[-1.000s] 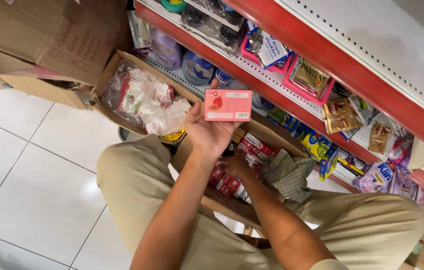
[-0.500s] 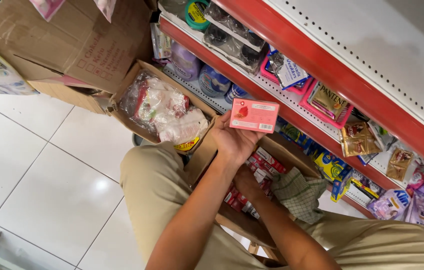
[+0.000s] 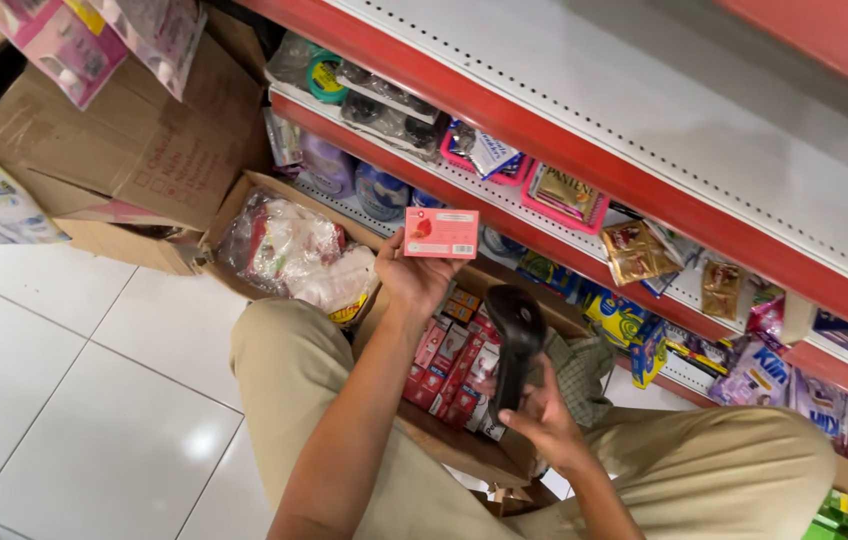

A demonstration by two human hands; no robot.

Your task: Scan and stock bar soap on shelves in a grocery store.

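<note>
Left hand [image 3: 414, 275]: grips pink box [image 3: 440, 233], raised, barcode face outward. Right hand [image 3: 542, 425]: clasps black scanner [image 3: 514, 345], just below-right of box. Best handling: steady box, aim scanner head squarely at code.

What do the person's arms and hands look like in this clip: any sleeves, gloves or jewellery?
Both forearms are bare, with no sleeve in view. The left hand and right hand wear no gloves, and no watch, ring or bracelet shows. The fingers are uncovered. Below them, the legs are in khaki trousers.

Cardboard box [image 3: 464, 455] bottom behind knees.
</note>
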